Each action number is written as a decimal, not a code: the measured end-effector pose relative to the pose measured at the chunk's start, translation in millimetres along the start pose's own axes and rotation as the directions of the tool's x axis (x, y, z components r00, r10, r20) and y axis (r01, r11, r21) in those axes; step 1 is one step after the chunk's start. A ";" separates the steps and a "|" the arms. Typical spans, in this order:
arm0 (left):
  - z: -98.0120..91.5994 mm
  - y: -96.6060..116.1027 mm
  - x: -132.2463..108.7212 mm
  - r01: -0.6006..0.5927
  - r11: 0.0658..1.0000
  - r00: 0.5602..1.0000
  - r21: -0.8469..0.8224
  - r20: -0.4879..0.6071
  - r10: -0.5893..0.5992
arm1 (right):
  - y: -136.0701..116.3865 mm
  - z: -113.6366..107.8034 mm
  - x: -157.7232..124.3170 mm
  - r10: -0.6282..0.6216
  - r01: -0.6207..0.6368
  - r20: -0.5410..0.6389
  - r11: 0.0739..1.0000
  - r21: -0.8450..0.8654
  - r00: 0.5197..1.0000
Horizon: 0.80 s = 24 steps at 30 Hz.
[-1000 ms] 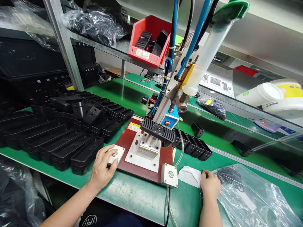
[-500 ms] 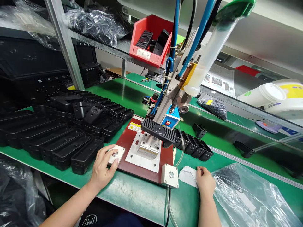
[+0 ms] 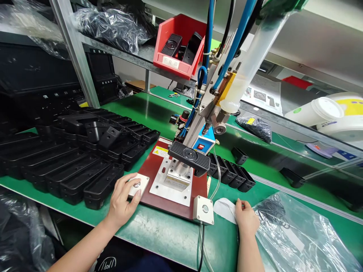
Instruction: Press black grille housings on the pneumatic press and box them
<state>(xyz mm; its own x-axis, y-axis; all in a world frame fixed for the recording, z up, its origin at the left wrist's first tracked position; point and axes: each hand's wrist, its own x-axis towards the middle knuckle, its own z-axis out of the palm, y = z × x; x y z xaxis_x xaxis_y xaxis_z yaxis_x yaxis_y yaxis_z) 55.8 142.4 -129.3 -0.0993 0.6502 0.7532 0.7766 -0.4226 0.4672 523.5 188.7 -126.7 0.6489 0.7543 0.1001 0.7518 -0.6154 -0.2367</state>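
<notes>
My left hand [image 3: 124, 201] is wrapped over a white push-button box [image 3: 143, 184], thumb at its front edge and a finger by the round metal button. My right hand [image 3: 247, 219] is closed with fingertips pinched together at the edge of a white paper piece [image 3: 225, 209]; whatever they hold is too small to make out. Between the hands stands a dispensing press on a red-brown base [image 3: 151, 209]. A black ribbed part with a round recess [image 3: 189, 154] sits tilted on its metal fixture [image 3: 177, 181], below the nozzle. A second button box [image 3: 203, 210] stands at the base's right corner.
Rows of black plastic housings [image 3: 103, 185] cover the left bench; several more [image 3: 246, 180] stand behind the base. A clear bag with black rings [image 3: 303, 230] lies right. Above are a red bin [image 3: 178, 68] and shelf edge [image 3: 283, 117]. Cables [image 3: 202, 245] hang in front.
The camera view has shifted slightly. Both hands keep nearly the same places, the left at the button box and the right by the white paper.
</notes>
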 end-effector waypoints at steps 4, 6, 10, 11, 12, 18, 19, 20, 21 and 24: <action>0.7 -0.5 -0.1 0.009 1.000 1.000 -0.001 -0.004 -0.009 | 1.8 1.0 -0.5 0.007 -0.007 -0.008 0.999 0.040 1.000; 0.8 -0.3 -0.1 0.010 1.000 1.000 0.000 -0.006 -0.010 | 3.1 1.9 -0.2 0.013 -0.012 -0.015 0.998 0.066 1.000; 0.3 0.3 0.0 0.006 1.000 1.000 0.001 -0.007 -0.006 | 6.3 3.6 1.2 0.030 -0.025 -0.031 0.991 0.133 0.999; 0.2 0.2 0.0 0.001 1.000 1.000 0.002 -0.006 -0.001 | 7.0 3.8 1.5 0.034 -0.028 -0.036 0.988 0.152 0.999; 0.1 0.1 -0.1 -0.006 1.000 1.000 0.003 -0.004 0.006 | 7.5 3.9 1.6 0.037 -0.029 -0.042 0.985 0.173 0.998; 0.6 -0.8 0.1 -0.022 1.000 1.000 0.012 0.002 0.022 | 8.5 1.1 -0.4 0.050 -0.018 -0.102 0.955 0.296 0.993; 0.7 -0.9 0.1 -0.024 1.000 1.000 0.013 0.002 0.024 | 8.3 0.5 -1.0 0.052 -0.016 -0.110 0.950 0.311 0.993; 0.7 -1.0 0.0 -0.026 1.000 1.000 0.014 0.003 0.026 | 8.1 0.1 -1.4 0.053 -0.014 -0.114 0.946 0.323 0.992; 0.7 -1.2 -0.1 -0.029 0.999 1.000 0.015 0.003 0.029 | 7.7 -0.1 -1.8 0.053 -0.012 -0.115 0.943 0.334 0.992; 0.6 -1.9 -0.9 -0.031 0.999 1.000 0.016 0.006 0.030 | 6.6 0.1 -2.0 0.053 -0.013 -0.104 0.937 0.348 0.993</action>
<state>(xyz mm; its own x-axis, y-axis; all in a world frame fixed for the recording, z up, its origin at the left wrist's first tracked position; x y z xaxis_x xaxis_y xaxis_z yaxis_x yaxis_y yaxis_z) 54.8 143.0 -131.2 -0.0721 0.6406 0.7645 0.7890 -0.4322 0.4366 527.1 183.2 -128.5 0.6962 0.6929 0.1878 0.6555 -0.5069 -0.5598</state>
